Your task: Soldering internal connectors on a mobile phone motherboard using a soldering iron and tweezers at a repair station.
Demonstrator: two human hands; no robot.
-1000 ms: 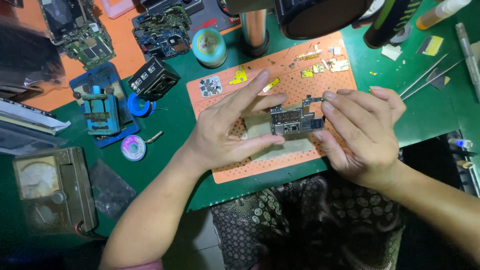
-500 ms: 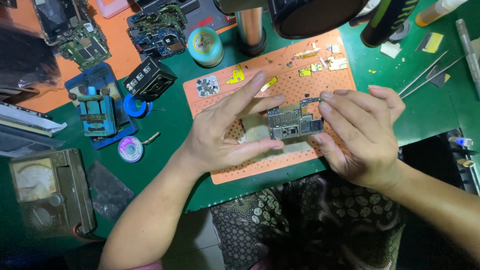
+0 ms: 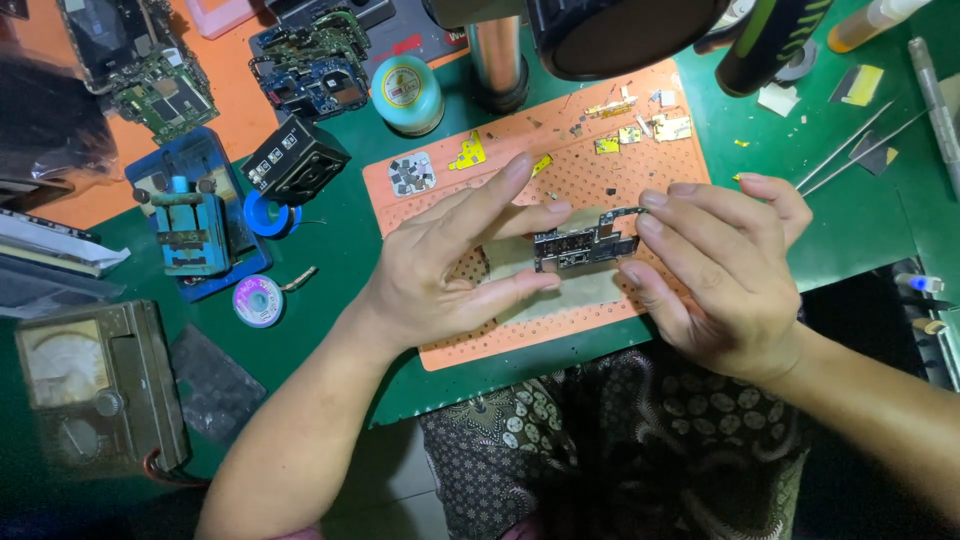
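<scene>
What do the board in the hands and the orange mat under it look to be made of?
Board: dark, matte circuit laminate, seemingly, studded with small metal parts that glint. Mat: likely silicone or rubber, matte orange, dotted with rows of small holes. Both hands pinch the board.

Bare forearms, no sleeves, left grip (image 3: pixel 445 265), right grip (image 3: pixel 725 275), dark batik-patterned garment (image 3: pixel 620 450)

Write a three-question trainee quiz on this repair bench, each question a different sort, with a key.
1. True or false: only the right hand touches the small circuit board.
2. The board is held above which surface? A) orange perforated mat B) blue holder C) grey meter
3. Fill in: left of the mat stands a round teal ____.

Key: 1 false, the left hand grips it too; 2 A; 3 tin.
</scene>
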